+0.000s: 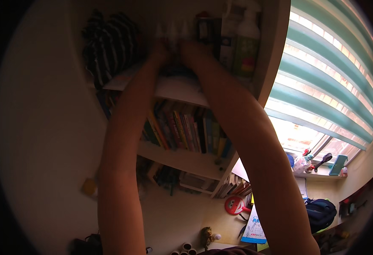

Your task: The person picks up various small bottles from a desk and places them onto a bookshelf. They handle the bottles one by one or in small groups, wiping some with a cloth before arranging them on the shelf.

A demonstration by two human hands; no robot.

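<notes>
Both my arms reach up into the dark top compartment of a white bookshelf (173,87). My left hand (160,52) and my right hand (194,52) are close together there, on either side of several pale, pointed objects (172,30) that look like nozzle-topped bottles. Deep shadow hides my fingers, so I cannot tell whether they grip these objects or only touch them. Left of my left hand sits a black-and-white striped cloth bundle (110,47). To the right of my right hand stand a dark box (204,30) and a pump bottle (247,47) with a green label.
A row of books (186,130) fills the shelf below. The bookshelf's side panel (274,51) borders a window with a striped blind (327,73). Lower right are a red round fan (234,205), a printed bag (255,228) and a dark backpack (320,215). Cardboard tubes (186,246) stand at the bottom.
</notes>
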